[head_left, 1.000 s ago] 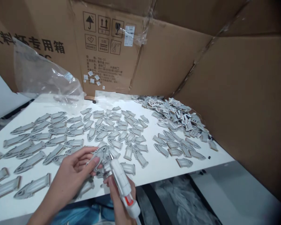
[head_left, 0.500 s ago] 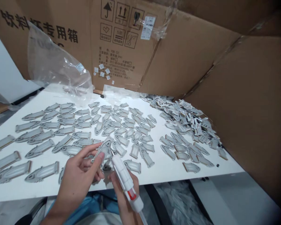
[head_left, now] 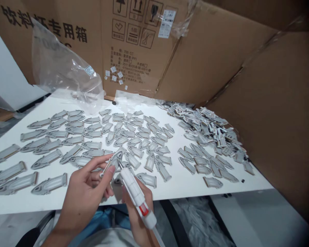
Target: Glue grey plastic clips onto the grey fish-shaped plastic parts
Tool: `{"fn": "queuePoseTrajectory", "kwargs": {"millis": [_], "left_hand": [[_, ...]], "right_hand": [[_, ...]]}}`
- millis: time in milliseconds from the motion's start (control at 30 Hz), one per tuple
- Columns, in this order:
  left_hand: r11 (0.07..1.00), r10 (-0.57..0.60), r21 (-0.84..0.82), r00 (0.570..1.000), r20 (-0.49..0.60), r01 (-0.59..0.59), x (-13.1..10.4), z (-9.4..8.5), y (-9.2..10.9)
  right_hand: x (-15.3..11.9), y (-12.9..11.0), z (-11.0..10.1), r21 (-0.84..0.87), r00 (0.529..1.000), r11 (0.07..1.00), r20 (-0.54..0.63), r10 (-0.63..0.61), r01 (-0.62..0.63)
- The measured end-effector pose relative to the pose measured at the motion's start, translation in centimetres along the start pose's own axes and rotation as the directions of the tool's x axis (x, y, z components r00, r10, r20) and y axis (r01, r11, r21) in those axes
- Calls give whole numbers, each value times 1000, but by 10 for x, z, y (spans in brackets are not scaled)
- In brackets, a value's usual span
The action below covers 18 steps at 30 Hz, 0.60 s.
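Observation:
My left hand [head_left: 89, 185] pinches a flat grey-white pointed piece [head_left: 115, 160] between thumb and fingers, tilted up above the table's front edge. In my right hand [head_left: 140, 206] is a white pen-shaped tool [head_left: 134, 190] with a red switch, a thin metal tip and a white cable leading down. Its tip meets the held piece near the small hole at the pointed end; whether it touches cannot be made out. The right fingers are mostly hidden behind the tool. Similar pieces [head_left: 50, 183] lie in loose rows on the white table [head_left: 92, 202] around both hands.
A heap of such pieces [head_left: 208, 125] lies at the back right, with a smaller group [head_left: 202, 161] before it. Tall cardboard walls [head_left: 208, 58] close off the back and right. A clear plastic bag [head_left: 64, 68] hangs at the back left. Small stickers [head_left: 114, 78] are on the cardboard.
The tool's tip has shifted slightly left and up on the held piece. The whole view has tilted a little; both hands keep their hold.

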<state>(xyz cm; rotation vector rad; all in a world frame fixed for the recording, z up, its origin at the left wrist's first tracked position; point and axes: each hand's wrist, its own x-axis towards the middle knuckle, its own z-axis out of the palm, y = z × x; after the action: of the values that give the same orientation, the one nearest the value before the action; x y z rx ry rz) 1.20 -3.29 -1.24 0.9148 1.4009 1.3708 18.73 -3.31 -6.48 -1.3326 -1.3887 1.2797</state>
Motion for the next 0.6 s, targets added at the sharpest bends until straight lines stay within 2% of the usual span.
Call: {"fn": "queuePoseTrajectory", "kwargs": {"millis": [167, 433, 533, 600], "left_hand": [[999, 32, 18, 999, 5, -32, -1, -1, 1], [998, 42, 43, 999, -12, -41, 1, 1, 1], [988, 111, 111, 993, -43, -106, 2, 2, 0], [956, 219, 214, 973, -69, -200, 3, 0, 1]], "right_hand": [[-2, -4, -3, -59, 1000, 998, 9, -21, 22], [-2, -4, -3, -25, 1000, 1000, 16, -18, 18], [-3, -11, -5, -34, 999, 999, 35, -17, 18], [-5, -15, -7, -31, 999, 999, 42, 16, -15]]}}
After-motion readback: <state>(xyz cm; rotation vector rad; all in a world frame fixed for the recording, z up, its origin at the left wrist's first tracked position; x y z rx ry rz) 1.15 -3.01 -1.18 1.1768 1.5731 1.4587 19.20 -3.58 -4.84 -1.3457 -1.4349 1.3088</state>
